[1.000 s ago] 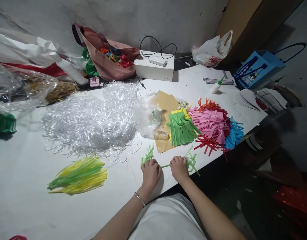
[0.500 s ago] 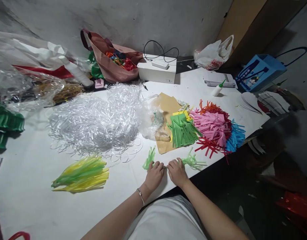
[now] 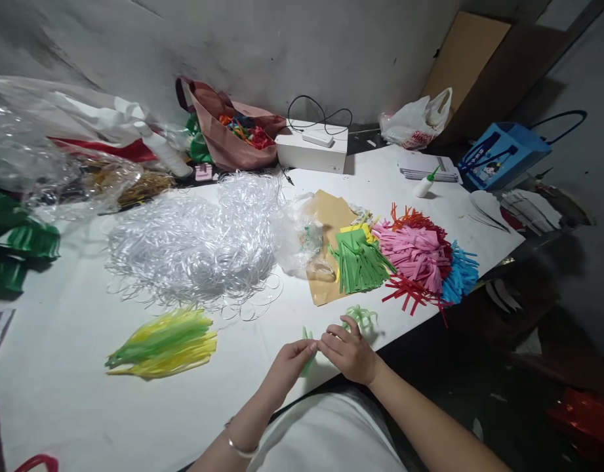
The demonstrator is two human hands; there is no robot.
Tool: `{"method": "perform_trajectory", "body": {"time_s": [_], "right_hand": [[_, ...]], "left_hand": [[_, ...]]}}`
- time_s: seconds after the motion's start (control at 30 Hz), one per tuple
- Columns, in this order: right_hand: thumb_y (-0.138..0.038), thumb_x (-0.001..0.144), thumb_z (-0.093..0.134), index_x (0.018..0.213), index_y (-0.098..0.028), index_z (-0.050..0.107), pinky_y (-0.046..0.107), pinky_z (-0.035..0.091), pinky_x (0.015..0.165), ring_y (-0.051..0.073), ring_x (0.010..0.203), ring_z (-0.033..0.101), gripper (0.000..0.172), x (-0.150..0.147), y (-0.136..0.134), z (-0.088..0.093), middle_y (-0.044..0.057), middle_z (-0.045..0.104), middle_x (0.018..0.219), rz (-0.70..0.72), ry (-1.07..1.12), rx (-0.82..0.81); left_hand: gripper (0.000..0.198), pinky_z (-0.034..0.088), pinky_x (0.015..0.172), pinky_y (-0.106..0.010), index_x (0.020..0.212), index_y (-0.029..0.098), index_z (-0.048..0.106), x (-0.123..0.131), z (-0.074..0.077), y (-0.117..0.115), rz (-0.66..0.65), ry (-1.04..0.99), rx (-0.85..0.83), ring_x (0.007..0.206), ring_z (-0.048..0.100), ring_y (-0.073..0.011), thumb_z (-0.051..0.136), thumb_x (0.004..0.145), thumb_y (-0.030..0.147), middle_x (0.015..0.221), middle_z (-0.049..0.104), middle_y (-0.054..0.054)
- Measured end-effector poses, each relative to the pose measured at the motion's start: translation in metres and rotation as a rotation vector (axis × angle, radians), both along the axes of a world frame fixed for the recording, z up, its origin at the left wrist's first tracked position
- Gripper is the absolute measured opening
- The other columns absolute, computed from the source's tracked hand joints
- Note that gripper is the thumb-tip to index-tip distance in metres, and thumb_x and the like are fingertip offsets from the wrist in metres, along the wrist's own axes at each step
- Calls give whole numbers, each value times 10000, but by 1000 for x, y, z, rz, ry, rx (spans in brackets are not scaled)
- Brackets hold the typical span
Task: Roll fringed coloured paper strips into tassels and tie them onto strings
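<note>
My left hand [image 3: 289, 367] pinches a light green fringed paper tassel [image 3: 306, 367] near the table's front edge. Strips of it hang below and above the fingers. Against it, my right hand [image 3: 349, 351] is closed, its fingertips touching the left ones at the tassel's middle. More pale green fringe [image 3: 361, 317] sticks out behind the right hand. The twisted middle between the hands is mostly hidden by the fingers. To the left lies a yellow and green tassel [image 3: 164, 344]. Behind the hands, a stack of dark green fringed paper [image 3: 361, 259] rests on brown paper [image 3: 324, 288].
A large heap of white string [image 3: 198, 242] fills the middle left, beside a clear plastic bag [image 3: 298, 242]. Pink fringe [image 3: 414, 252], red and blue fringe lie at right. A glue bottle [image 3: 423, 185], white box [image 3: 311, 154], pink bag [image 3: 227, 131] and blue bag [image 3: 503, 154] stand behind.
My hands have turned and come together at the tassel's middle; the left one now pinches with the thumb up. The fringe on both ends has swung, and the camera view has tilted up slightly.
</note>
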State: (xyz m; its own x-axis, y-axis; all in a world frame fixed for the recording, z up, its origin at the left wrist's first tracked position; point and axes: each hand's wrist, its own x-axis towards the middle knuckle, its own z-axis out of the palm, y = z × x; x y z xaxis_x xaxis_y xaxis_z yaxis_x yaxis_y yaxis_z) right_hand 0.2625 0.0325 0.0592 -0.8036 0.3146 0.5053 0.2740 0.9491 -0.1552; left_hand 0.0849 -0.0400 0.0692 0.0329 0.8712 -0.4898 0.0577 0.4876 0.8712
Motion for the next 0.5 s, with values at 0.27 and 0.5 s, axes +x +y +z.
{"method": "perform_trajectory", "body": {"time_s": [0.27,0.5], "right_hand": [[-138,911,514,927,-195,616,423,309,1002,146,834,606,118,-22,-13,77,3,661,800,-9,164,-208],[-154,912,527,984,-227,636,411,387,906,148,784,607,150,-45,-31,102,8,658,834,7,355,-557]], "left_hand": [[268,381,718,-266,744,148,654,-19,63,-17,148,-352,27,718,485,-140,745,717,398,702,592,1],[198,412,719,-262,697,160,647,-12,70,-39,431,-321,348,752,511,-144,711,771,333,749,568,-5]]}}
